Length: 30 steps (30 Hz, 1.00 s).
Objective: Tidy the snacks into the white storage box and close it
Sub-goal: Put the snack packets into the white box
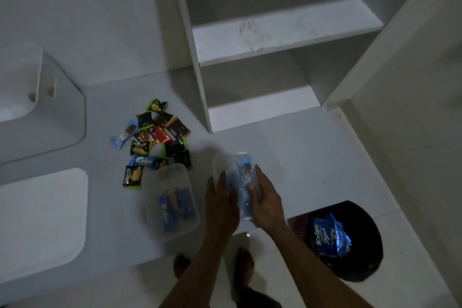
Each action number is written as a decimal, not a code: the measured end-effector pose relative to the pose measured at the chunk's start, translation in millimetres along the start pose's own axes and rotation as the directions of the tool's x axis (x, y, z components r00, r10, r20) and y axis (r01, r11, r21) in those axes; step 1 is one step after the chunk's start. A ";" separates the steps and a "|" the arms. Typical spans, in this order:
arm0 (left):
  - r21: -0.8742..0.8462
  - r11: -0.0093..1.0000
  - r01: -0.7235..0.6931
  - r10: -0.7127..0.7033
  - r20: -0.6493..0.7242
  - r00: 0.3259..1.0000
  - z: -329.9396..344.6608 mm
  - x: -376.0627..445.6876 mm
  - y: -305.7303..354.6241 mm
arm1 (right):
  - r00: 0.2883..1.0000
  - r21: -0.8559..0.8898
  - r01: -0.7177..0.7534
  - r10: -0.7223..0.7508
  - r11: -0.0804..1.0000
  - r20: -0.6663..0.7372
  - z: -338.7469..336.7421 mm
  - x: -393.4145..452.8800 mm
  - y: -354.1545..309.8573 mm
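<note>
We steady a clear container [231,160] between both hands: left hand [221,197] flat-fingered at its side, right hand [266,197] gripping, blue snack [241,170] inside. Loose snacks [155,137] await on the tabletop [300,157]; the storage box [171,200] stands open alongside.

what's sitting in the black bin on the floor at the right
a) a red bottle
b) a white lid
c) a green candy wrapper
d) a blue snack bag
d: the black bin below the counter edge holds a blue snack bag with white lettering, and nothing green, white or red shows inside it.
</note>
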<state>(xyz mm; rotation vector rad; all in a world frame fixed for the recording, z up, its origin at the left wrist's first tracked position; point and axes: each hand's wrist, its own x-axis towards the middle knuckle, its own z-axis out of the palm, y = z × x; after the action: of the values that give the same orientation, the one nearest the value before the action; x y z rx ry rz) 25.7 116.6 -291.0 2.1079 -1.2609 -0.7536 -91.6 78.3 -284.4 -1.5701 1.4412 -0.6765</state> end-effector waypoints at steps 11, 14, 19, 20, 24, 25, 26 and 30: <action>-0.113 0.993 0.035 -0.043 -0.069 0.997 -16.1 -10.7 31.2 | 1.000 0.066 0.022 -0.023 0.998 0.009 -12.6 0.2 -12.9; -0.124 0.992 0.003 -0.023 -0.160 0.987 -48.0 -19.6 34.5 | 0.997 0.135 0.063 -0.068 0.989 0.034 -5.8 -5.3 -42.2; -0.122 0.992 0.018 -0.052 -0.283 0.958 -106.4 -34.9 1.5 | 0.970 0.173 0.172 -0.197 0.970 0.140 40.3 -22.1 -86.7; -0.121 0.992 0.025 -0.059 -0.291 0.955 -115.1 -37.0 -7.5 | 0.964 0.156 0.192 -0.216 0.969 0.155 52.2 -25.3 -91.2; -0.119 0.990 0.081 -0.109 -0.252 0.962 -131.3 -37.7 -44.4 | 0.963 0.114 0.153 -0.174 0.982 0.207 88.8 -35.4 -98.0; -0.125 0.988 0.094 -0.121 -0.237 0.964 -132.2 -36.9 -51.4 | 0.966 0.101 0.130 -0.149 0.986 0.209 94.4 -37.1 -98.9; -0.132 0.985 0.107 -0.135 -0.223 0.966 -132.2 -36.1 -57.4 | 0.970 0.092 0.110 -0.127 0.990 0.207 99.2 -37.9 -98.6; -0.156 0.978 0.141 -0.169 -0.178 0.969 -130.0 -35.8 -70.0 | 0.976 0.079 0.094 -0.108 0.992 0.190 108.4 -39.4 -95.6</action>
<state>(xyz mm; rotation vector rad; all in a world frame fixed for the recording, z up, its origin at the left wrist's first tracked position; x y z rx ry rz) 144.3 200.0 -245.6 2.1221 -0.9217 -0.6684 40.8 137.0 -245.9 -1.6158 1.1890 -0.6080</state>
